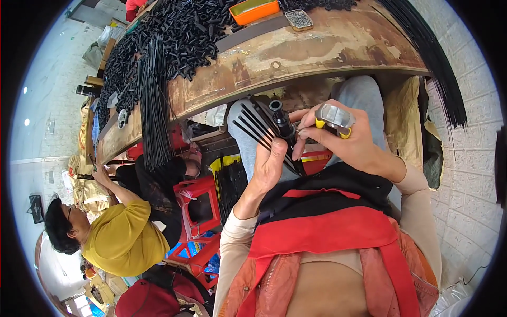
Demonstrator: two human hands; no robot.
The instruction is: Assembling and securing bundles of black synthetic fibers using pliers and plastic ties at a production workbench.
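Head view. Centre of frame: left hand [270,164] clenched on a bundle of thin black rods [253,124], which fan out toward the upper left. Black tubular fitting [282,120] stands close to upright, open end up, just beside the rods and above the left thumb.

Right hand [351,136], right of centre: fingers bent, thumb and fingertips drawn together at the fitting's side; cannot tell what, if anything, is pinched there. Silver piece with yellow parts [335,116] lies over this hand at the base of the fingers; whether it is gripped cannot be told.

Both hands are above the lap, in front of the near edge of a worn wooden table [311,55]. On the table, upper left: heap of short black tubes [182,39]; long black strands [153,100] hang off the edge beside it. Top centre: orange tray [255,16], with a small shallow container [299,20] to its right. Upper right: another bundle of black strands [430,47] droops over the table end. Left of frame: co-worker in a mustard top [124,238]; red stools [198,206] nearby.
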